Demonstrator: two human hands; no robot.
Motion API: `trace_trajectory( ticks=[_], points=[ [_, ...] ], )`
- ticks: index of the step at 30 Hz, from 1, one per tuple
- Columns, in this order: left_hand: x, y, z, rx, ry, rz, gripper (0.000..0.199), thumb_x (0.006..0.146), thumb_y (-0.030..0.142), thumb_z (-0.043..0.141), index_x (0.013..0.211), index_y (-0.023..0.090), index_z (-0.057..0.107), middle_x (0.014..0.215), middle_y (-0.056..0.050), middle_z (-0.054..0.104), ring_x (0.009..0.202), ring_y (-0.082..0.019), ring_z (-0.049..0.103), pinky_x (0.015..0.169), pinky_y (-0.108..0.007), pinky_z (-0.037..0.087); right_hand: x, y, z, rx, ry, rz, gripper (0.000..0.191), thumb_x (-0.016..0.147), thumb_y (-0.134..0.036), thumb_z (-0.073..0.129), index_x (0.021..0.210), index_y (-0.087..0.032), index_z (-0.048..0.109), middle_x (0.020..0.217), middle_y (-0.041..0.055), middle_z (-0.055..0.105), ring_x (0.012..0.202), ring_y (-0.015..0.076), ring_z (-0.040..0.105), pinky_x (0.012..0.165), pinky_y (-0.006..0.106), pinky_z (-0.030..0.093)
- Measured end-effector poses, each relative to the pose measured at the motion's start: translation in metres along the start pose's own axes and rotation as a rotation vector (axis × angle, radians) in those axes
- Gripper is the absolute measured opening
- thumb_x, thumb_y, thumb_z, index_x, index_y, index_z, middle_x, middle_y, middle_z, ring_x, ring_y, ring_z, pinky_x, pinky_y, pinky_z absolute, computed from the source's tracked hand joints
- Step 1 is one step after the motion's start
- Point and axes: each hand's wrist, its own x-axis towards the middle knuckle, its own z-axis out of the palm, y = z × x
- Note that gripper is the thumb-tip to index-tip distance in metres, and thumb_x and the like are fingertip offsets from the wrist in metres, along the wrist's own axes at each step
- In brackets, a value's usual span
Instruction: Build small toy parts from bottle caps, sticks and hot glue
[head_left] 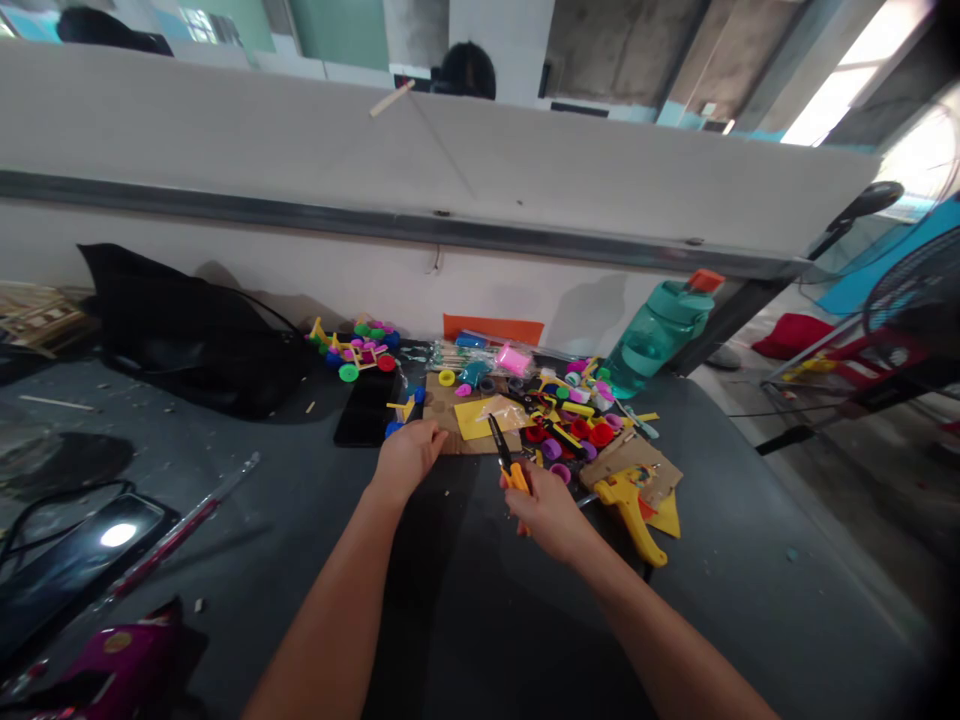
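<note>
My right hand (551, 510) is closed around the orange handles of a pair of pliers (500, 440), whose dark jaws point up and away over a yellow card (472, 420). My left hand (409, 460) has its fingers pinched together by the near left corner of a cardboard piece (439, 400); whatever they hold is hidden. Just beyond its knuckles is a small yellow piece with blue wheels (415, 400), partly covered by the hand. Several coloured bottle caps (600, 433) lie in a heap to the right of the cardboard.
A yellow glue gun (630, 515) lies right of my right hand. A teal water bottle (656, 335) stands behind it. Small wheeled models (364, 350) and a black bag (180, 330) are at the back left. A dark phone (364, 410) lies left of the cardboard. A low partition (300, 255) closes the back.
</note>
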Motion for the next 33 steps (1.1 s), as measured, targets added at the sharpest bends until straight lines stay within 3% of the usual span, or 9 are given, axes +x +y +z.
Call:
trace_trajectory(
  ticks=[4, 8, 12, 16, 23, 29, 33],
  points=[
    [0.000, 0.005, -0.014, -0.186, 0.040, -0.026, 0.022, 0.083, 0.036, 0.047, 0.074, 0.018, 0.056, 0.072, -0.003, 0.061, 0.065, -0.015, 0.055, 0.056, -0.024, 0.030, 0.001, 0.001, 0.001, 0.021, -0.023, 0.018, 0.014, 0.068, -0.016, 0.043, 0.081, -0.018, 0.049, 0.061, -0.0036, 0.046, 0.046, 0.0085, 0.046, 0.039, 0.018, 0.033],
    [-0.002, 0.023, -0.039, -0.521, 0.098, -0.058, 0.039, 0.089, 0.043, 0.031, 0.075, 0.018, 0.057, 0.067, -0.002, 0.059, 0.064, -0.015, 0.054, 0.056, -0.024, 0.034, 0.000, 0.001, 0.002, 0.030, -0.010, 0.004, 0.013, 0.069, -0.016, 0.042, 0.080, -0.019, 0.048, 0.062, -0.0038, 0.047, 0.045, 0.0083, 0.045, 0.040, 0.018, 0.034],
    [-0.008, 0.043, -0.058, -0.764, -0.036, 0.032, 0.048, 0.088, 0.048, 0.028, 0.068, 0.017, 0.058, 0.056, 0.001, 0.051, 0.054, -0.013, 0.049, 0.051, -0.023, 0.033, -0.002, -0.004, 0.001, 0.020, -0.021, -0.005, 0.013, 0.070, -0.016, 0.043, 0.081, -0.018, 0.049, 0.061, -0.0035, 0.047, 0.046, 0.0085, 0.045, 0.042, 0.019, 0.035],
    [-0.013, 0.054, -0.066, -0.828, -0.064, 0.102, 0.041, 0.088, 0.042, 0.033, 0.063, 0.016, 0.053, 0.056, 0.002, 0.048, 0.054, -0.011, 0.044, 0.051, -0.022, 0.032, -0.007, -0.009, 0.000, 0.025, -0.031, -0.058, 0.013, 0.070, -0.016, 0.044, 0.082, -0.019, 0.050, 0.065, -0.0024, 0.049, 0.051, 0.0085, 0.045, 0.045, 0.019, 0.037],
    [-0.015, 0.055, -0.073, -0.787, -0.074, 0.219, 0.034, 0.087, 0.033, 0.036, 0.058, 0.017, 0.041, 0.055, 0.004, 0.037, 0.055, -0.010, 0.036, 0.052, -0.022, 0.028, -0.009, -0.014, 0.002, 0.262, -0.116, 0.031, 0.017, 0.066, -0.020, 0.047, 0.083, -0.019, 0.049, 0.069, -0.0018, 0.046, 0.054, 0.0103, 0.047, 0.039, 0.018, 0.040],
    [-0.016, 0.056, -0.073, -0.789, -0.120, 0.237, 0.035, 0.088, 0.035, 0.036, 0.057, 0.017, 0.040, 0.055, 0.004, 0.037, 0.054, -0.010, 0.035, 0.052, -0.022, 0.028, -0.011, -0.024, 0.000, 0.463, -0.185, 0.096, 0.021, 0.062, -0.028, 0.049, 0.081, -0.018, 0.047, 0.067, -0.0023, 0.045, 0.057, 0.0110, 0.047, 0.044, 0.021, 0.043],
    [-0.016, 0.057, -0.074, -0.796, -0.120, 0.228, 0.036, 0.087, 0.036, 0.035, 0.057, 0.017, 0.041, 0.054, 0.004, 0.036, 0.053, -0.010, 0.035, 0.052, -0.022, 0.028, -0.014, -0.030, -0.004, 0.474, -0.198, 0.091, 0.026, 0.065, -0.036, 0.050, 0.083, -0.017, 0.046, 0.067, -0.0020, 0.046, 0.057, 0.0105, 0.047, 0.047, 0.022, 0.043]
  ],
)
